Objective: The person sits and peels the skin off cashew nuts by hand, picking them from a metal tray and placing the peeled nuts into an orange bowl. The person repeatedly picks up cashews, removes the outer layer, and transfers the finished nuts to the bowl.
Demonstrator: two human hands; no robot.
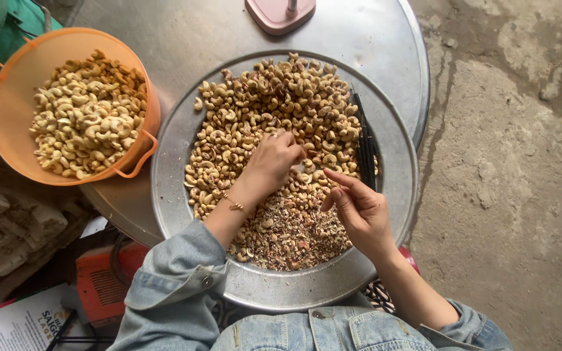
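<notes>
Nearest, the right hand hovers over a round, dull metal tray, fingers loosely apart. The left hand rests on the heap of curved, pale cashew nuts filling that tray, fingertips pinched together, perhaps on one nut. A black slim tool lies beside them. Farther left, an orange plastic basket holds smoother kernels.

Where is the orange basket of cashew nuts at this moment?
In the head view, the orange basket stands at the upper left, on the round metal table, beside the metal tray.
</notes>
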